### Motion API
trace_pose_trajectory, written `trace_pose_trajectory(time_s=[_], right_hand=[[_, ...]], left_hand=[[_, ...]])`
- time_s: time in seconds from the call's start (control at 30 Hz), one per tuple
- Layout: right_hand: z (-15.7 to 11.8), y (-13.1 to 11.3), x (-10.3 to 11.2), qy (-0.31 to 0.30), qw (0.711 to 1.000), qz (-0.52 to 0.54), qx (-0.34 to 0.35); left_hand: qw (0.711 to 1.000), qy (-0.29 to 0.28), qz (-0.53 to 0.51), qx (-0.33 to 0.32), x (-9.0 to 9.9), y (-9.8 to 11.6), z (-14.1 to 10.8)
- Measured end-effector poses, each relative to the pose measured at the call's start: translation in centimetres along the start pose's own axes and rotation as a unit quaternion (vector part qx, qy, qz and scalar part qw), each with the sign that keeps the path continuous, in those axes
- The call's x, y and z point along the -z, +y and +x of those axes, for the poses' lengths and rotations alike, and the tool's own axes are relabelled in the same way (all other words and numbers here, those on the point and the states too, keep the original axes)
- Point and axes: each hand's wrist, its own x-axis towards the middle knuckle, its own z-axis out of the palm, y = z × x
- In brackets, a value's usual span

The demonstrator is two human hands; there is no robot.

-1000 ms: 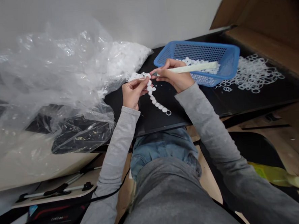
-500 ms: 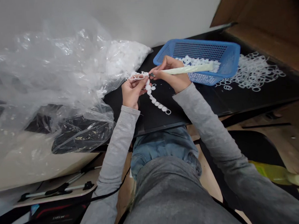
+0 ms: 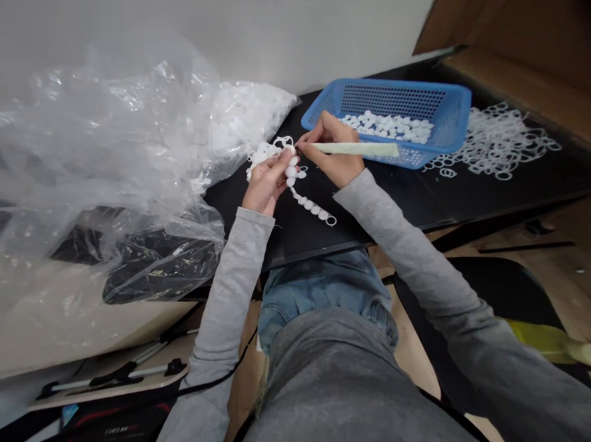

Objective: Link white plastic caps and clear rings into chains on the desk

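My left hand [image 3: 268, 181] is closed, its thumb and fingers pinching a strand of white plastic rings and round discs [image 3: 291, 171]. The strand's lower end lies on the black table and finishes in one open ring [image 3: 331, 221]. More white rings [image 3: 261, 154] bunch up behind these fingers. Close by on the right, my right hand [image 3: 339, 151] grips a slim tool with a long pale handle [image 3: 371, 149]. Its handle sticks out to the right; the working tip, near the left fingertips, is too small to make out.
A blue perforated basket [image 3: 454, 121] holds many small white pieces [image 3: 390, 125]. Loose white rings [image 3: 501, 142] are heaped to its right, beside a cardboard box [image 3: 532, 80]. At left, a large clear plastic bag [image 3: 135, 144] contains white parts. The table's front edge [image 3: 322, 250] lies below my hands.
My right hand has shifted slightly left and down with the tool, whose handle now tilts downward to the right. The rings behind my left fingers have bunched up differently.
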Motion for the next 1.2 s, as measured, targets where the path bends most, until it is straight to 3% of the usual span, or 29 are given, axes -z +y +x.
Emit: trace_pose_trajectory(time_s=[0.1, 0.23, 0.43, 0.7, 0.87, 1.03, 1.2], right_hand=[[0.3, -0.4, 0.2, 0.005, 0.999, 0.029, -0.031], [0.3, -1.9, 0.5, -0.003, 0.996, 0.09, 0.007], [-0.2, -2.5, 0.7, -0.1, 0.993, 0.007, 0.069], [0.1, -1.5, 0.8, -0.081, 0.995, -0.044, 0.049], [0.3, -1.2, 1.3, -0.018, 0.999, -0.032, 0.015], [0.4, -1.2, 3.3, 0.152, 0.983, -0.098, 0.024], [1.0, -0.8, 4.3, 0.17, 0.979, -0.112, 0.022]], left_hand=[[1.0, 0.005, -0.016, 0.013, 0.4, -0.2, 0.4], [1.0, 0.014, -0.007, 0.009, 0.7, -0.4, 0.5], [0.999, 0.025, -0.03, 0.031, -0.1, 0.3, -0.3], [1.0, 0.004, -0.001, 0.021, -0.1, 0.3, -0.5], [0.998, -0.056, 0.022, -0.005, 0.1, -0.1, -0.4], [0.997, -0.072, 0.023, -0.021, 0.5, -0.5, -0.1], [0.996, -0.084, 0.02, -0.031, 0.6, -0.7, -0.1]])
